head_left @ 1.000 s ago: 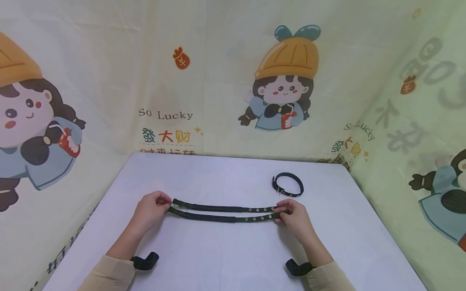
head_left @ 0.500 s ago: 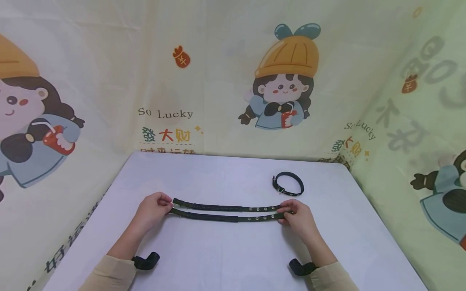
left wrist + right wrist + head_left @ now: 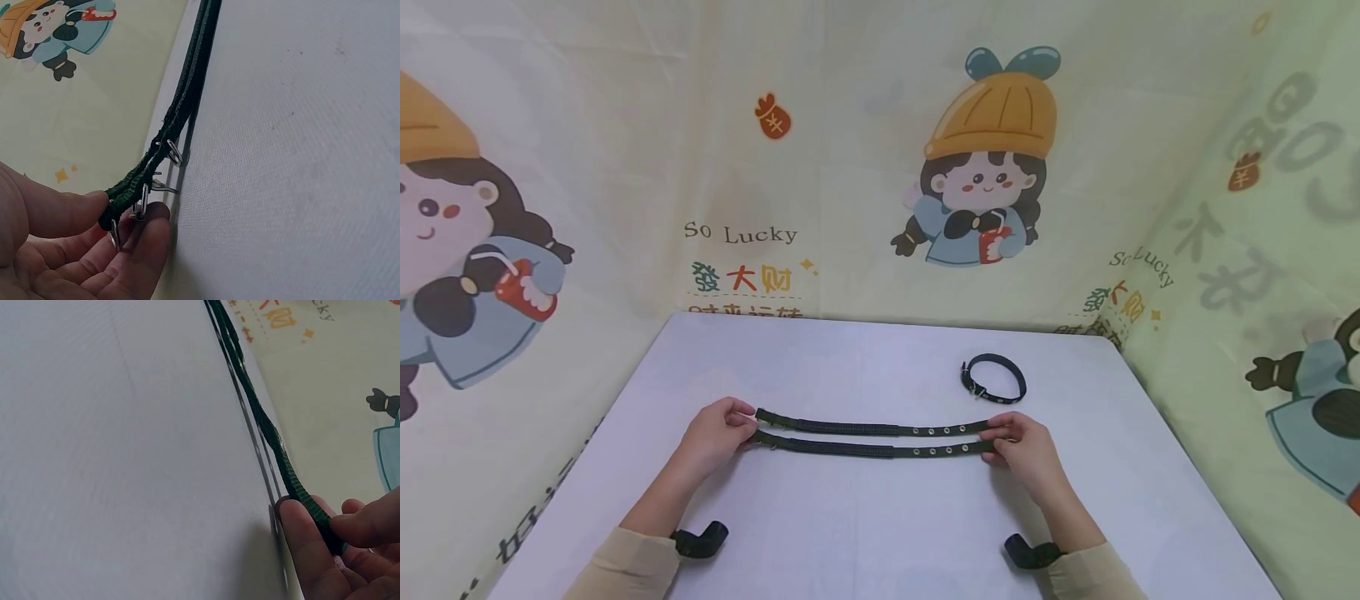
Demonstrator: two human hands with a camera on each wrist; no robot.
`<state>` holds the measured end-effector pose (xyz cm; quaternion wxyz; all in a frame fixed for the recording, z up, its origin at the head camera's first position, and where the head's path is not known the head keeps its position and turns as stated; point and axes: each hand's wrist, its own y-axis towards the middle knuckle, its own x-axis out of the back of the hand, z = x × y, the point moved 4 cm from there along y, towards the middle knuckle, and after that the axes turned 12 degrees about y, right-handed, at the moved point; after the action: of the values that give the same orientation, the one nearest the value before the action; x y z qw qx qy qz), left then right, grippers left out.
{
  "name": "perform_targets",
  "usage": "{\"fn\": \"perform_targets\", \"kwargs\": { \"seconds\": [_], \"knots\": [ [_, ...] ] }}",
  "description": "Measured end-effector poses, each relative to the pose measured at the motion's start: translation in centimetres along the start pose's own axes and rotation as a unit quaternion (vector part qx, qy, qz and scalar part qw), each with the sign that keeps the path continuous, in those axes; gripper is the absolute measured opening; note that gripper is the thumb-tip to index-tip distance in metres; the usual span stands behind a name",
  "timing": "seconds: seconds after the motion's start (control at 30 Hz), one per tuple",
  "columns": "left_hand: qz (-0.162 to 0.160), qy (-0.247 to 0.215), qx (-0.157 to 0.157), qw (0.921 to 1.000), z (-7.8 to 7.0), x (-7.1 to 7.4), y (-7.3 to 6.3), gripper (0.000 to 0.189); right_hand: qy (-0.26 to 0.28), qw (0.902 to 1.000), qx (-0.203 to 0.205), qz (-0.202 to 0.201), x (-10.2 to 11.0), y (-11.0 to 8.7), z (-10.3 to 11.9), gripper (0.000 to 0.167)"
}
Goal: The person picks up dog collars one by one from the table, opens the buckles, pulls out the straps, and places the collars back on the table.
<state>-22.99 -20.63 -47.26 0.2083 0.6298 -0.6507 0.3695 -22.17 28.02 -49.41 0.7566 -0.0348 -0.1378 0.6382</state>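
Two dark collars lie side by side across the middle of the table in the head view: a far collar point(image 3: 850, 429) and a near collar point(image 3: 857, 451), each unbuckled, with metal eyelets toward the right. My left hand point(image 3: 715, 429) pinches their buckle end. In the left wrist view the thumb point(image 3: 69, 212) presses on the strap ends, with metal buckles and rings point(image 3: 174, 153) hanging below. At the other end, my right hand point(image 3: 1026, 450) pinches both tips between thumb and fingers; the right wrist view shows the green-edged straps point(image 3: 297, 484) running into that grip.
A third collar, buckled into a loop point(image 3: 973, 388), lies farther back on the right of the white table point(image 3: 820, 533). Printed cartoon curtains point(image 3: 850, 192) stand behind and on both sides. A black device point(image 3: 700, 540) is strapped at each wrist.
My right hand has moved slightly right toward the collar tips, and the near collar has shifted right with it, bringing its eyelets closer in line with the far one's. The left hand barely moves.
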Motion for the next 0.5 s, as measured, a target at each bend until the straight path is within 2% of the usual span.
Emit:
{"fn": "perform_targets", "kwargs": {
  "seconds": [0.5],
  "knots": [
    [0.012, -0.016, 0.001, 0.9998, 1.3, 0.9, 0.6, 0.031, 0.006, 0.9999, -0.002, -0.008, 2.1, 0.0, -0.1, 0.035]
  ]
}}
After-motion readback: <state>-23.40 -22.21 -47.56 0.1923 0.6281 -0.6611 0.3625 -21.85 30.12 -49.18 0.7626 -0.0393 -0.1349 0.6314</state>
